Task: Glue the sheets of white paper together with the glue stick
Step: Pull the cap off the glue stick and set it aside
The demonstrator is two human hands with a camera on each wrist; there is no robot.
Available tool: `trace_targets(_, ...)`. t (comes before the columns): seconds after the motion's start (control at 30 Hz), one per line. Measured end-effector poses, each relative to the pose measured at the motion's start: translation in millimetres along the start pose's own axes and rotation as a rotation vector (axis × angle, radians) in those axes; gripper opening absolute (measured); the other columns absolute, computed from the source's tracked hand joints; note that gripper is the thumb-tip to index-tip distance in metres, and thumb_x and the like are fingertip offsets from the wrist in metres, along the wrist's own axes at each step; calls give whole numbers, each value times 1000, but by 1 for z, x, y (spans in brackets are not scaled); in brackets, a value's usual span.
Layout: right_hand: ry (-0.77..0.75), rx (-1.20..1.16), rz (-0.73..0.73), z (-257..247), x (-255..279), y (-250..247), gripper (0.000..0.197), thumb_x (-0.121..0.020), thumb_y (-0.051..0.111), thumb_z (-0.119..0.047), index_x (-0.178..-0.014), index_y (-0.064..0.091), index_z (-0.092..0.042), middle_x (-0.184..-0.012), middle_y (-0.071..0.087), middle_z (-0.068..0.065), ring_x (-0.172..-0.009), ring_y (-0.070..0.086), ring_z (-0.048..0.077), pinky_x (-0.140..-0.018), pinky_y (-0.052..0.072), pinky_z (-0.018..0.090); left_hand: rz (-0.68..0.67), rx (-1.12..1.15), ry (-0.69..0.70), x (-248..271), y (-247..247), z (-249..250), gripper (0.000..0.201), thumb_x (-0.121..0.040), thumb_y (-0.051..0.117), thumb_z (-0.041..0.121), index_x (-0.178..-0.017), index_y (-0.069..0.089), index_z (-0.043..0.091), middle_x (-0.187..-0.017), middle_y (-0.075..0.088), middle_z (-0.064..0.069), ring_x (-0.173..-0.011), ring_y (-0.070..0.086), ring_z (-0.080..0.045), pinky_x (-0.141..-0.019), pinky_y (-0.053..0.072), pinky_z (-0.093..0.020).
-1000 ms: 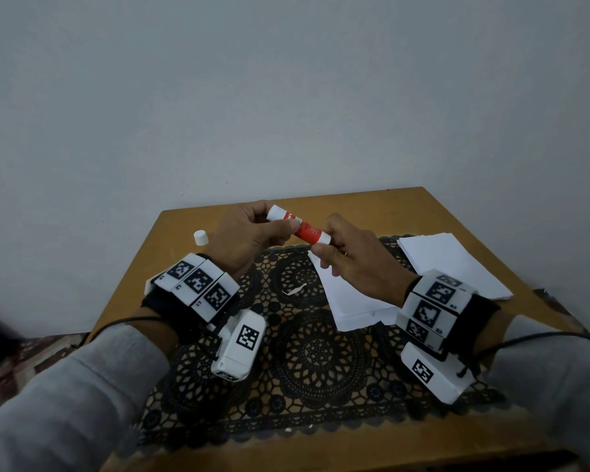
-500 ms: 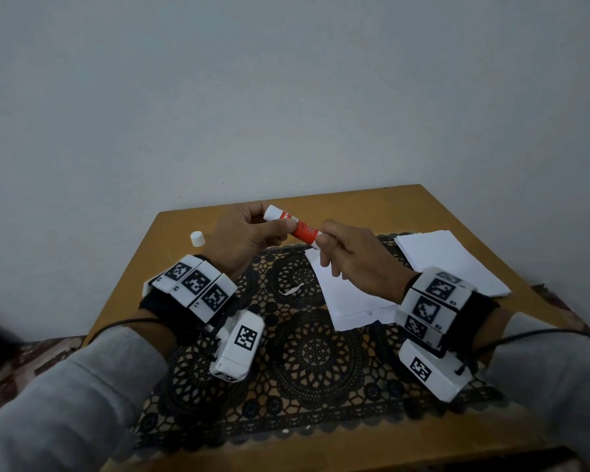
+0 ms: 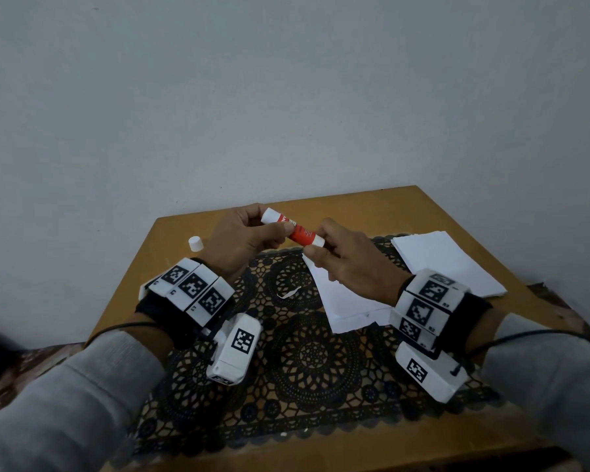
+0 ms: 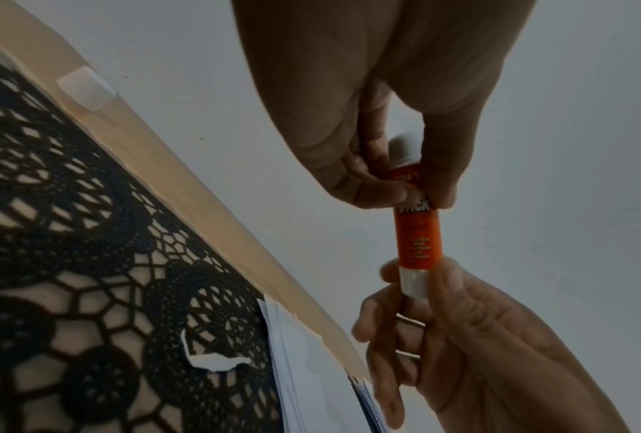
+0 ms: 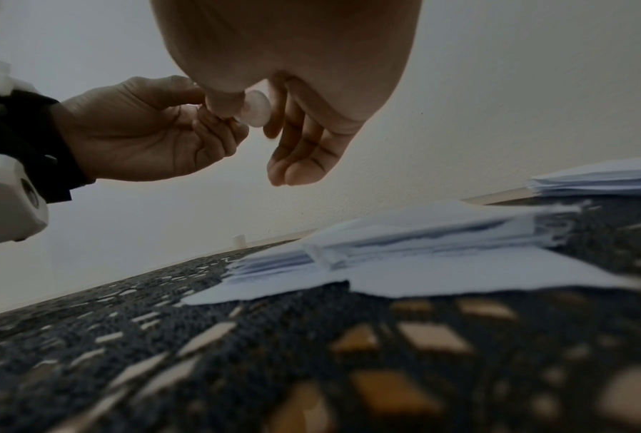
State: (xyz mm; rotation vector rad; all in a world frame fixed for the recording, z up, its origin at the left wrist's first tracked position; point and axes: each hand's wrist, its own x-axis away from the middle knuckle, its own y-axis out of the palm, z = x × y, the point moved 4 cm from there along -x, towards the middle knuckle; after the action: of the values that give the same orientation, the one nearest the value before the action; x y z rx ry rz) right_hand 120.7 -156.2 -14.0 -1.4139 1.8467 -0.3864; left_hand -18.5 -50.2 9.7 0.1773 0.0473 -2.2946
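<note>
Glue stick (image 3: 293, 227), red-bodied with white ends, hangs in the air above the far part of the surface (image 3: 355, 206), slanting from ten o'clock down to four o'clock between my two hands. My left hand (image 3: 239, 238) pinches its upper body between thumb and fingers; my right hand (image 3: 348, 258) closes its grip on the white base end with thumb and fingertips. Below my right hand lies a loose stack of white paper (image 3: 341, 301) on a black lace mat (image 3: 304, 356), and a second stack (image 3: 447, 264) sits at three o'clock, partly off the mat. A torn paper scrap (image 3: 288, 292) rests on the mat at six o'clock from the stick. A small white cap (image 3: 195, 243) stands on the bare wood at nine o'clock, well apart from my left hand.
</note>
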Motion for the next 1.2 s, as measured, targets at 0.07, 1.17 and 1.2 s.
trace_targets(0.07, -3, 23, 12, 1, -1, 0, 28, -97, 50, -37, -96, 44, -10, -82, 64, 9, -65, 60, 25, -56, 48, 34, -3, -14, -3, 1, -1, 0, 32, -63, 77, 16, -88, 64, 1, -70, 63, -5, -64, 55, -16, -66, 48, -28)
trace_targets(1.17, 3, 14, -32, 0, 1, 2, 19, -99, 49, -35, -99, 47, -17, -86, 64, 4, -64, 60, 19, -57, 49, 30, 6, -124, 56, 0, -5, 2, 33, -64, 78, 19, -88, 66, 0, -74, 64, -8, -67, 56, -18, -66, 49, -29)
trace_targets(1.2, -4, 24, -28, 0, 0, 2, 19, -98, 50, -35, -99, 45, -17, -85, 64, 4, -64, 60, 20, -57, 49, 31, 5, -129, 57, 0, -4, 3, 33, -64, 78, 19, -88, 66, 0, -74, 65, -8, -67, 56, -18, -66, 50, -30)
